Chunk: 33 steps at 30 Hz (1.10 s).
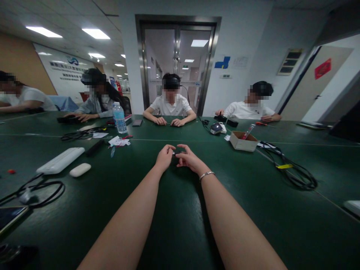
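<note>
Over the green table [177,210], both my arms stretch forward and the hands meet near the middle. Between them is a small dark object with a silvery end [178,152], too small and partly covered to name. My left hand [164,158] pinches its left end, with fingers and thumb closed. From the other side my right hand [191,159] grips the dark part, its index finger arched over the top. A metal bracelet [206,174] circles my right wrist.
At left lie a white power bank [60,160], a white oval case [80,170] and black cables [46,193]. Further off stand a water bottle [119,119] and, at right, a small cardboard box [243,141] near coiled cable [300,176]. Several people sit across the table.
</note>
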Motion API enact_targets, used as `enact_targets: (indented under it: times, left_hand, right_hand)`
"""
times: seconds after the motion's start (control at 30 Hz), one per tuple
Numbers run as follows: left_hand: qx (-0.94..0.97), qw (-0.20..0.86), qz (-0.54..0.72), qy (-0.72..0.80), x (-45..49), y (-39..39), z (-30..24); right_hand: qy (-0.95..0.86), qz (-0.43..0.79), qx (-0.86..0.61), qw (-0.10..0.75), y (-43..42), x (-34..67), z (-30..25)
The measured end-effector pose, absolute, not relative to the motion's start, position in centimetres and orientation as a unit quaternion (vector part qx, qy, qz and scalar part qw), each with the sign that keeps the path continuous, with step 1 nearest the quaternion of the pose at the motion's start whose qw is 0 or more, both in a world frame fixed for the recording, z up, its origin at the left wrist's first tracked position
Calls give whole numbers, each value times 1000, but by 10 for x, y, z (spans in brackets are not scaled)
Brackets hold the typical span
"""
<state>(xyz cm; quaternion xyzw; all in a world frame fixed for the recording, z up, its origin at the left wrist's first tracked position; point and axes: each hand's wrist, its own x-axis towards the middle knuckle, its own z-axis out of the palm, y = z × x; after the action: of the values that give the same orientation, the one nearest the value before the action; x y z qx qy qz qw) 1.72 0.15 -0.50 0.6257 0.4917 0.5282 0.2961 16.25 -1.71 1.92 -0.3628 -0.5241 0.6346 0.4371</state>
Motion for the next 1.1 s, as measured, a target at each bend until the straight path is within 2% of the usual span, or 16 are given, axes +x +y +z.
enact_targets:
  times: [0.27,0.53,0.8,1.1]
  left_hand:
    - [609,289,535,509,16,1,-3]
    - [600,296,532,519,16,2,-2]
    - [603,381,517,473,18,-1,-5]
    - [616,346,517,483,19,0,-7]
  right_hand:
    - [-437,670,-347,490,-17,169,21]
    - [-499,643,-368,449,-15,162,19]
    - [-445,673,-353,474,-17,167,19]
    - [-429,679,-351,482,-14,167,15]
